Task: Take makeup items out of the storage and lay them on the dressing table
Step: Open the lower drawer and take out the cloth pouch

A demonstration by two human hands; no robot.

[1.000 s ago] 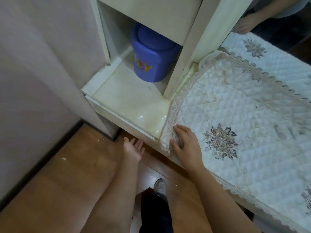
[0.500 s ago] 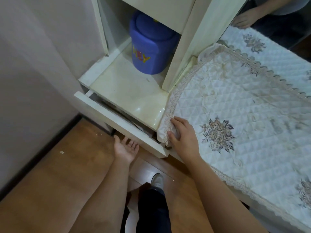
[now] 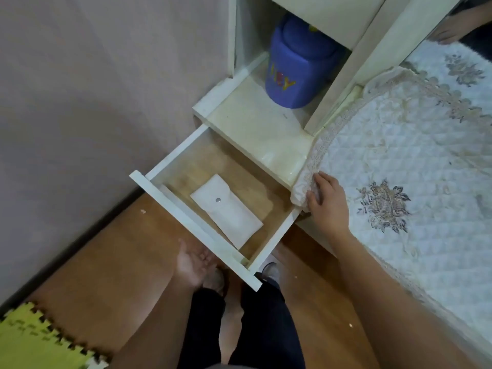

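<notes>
drawer (image 3: 170, 209) pulled out, white pouch (image 3: 226, 210) inside | left hand (image 3: 193, 263) palm-up, fingers apart, under its front (7 o'clock) | right hand (image 3: 326, 202) pinching tablecloth (image 3: 399, 155) edge at 3 o'clock

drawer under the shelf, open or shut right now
Open. The drawer is pulled well out from under the shelf, its wooden floor exposed, with a white pouch lying flat inside.

Home bedroom, dressing table (image 3: 255, 134) with quilted cloth (image 3: 415, 161), wooden floor (image 3: 111, 259)
</notes>
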